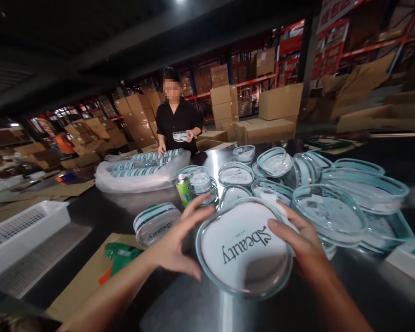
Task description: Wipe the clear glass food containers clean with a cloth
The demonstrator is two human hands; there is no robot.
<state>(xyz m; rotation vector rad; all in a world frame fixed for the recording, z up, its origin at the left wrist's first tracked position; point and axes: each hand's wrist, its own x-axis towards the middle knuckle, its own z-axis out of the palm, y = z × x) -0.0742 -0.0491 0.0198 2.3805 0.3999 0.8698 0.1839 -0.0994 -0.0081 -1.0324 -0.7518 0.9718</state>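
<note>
With our right hand [306, 240] we pinch the edge of a clear bag [242, 251], thumb on its lettered face. Our left hand [171, 246] has its fingers spread just beside the bag's opposite edge; we cannot tell if they touch. Beyond them stands a spray can [184, 191]. Past our right fingers, more clear bags [328, 216] crowd the bench [180, 306].

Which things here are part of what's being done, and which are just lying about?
Likely part of the job:
Clear oval "Sbeauty" case, in the right hand; the left hand is open beside it
Similar clear cases piled beyond
Plastic bag of cases

Probably just lying about, untouched:
Green spray can
Green gun-shaped tool
White perforated basket
Cardboard boxes
</note>
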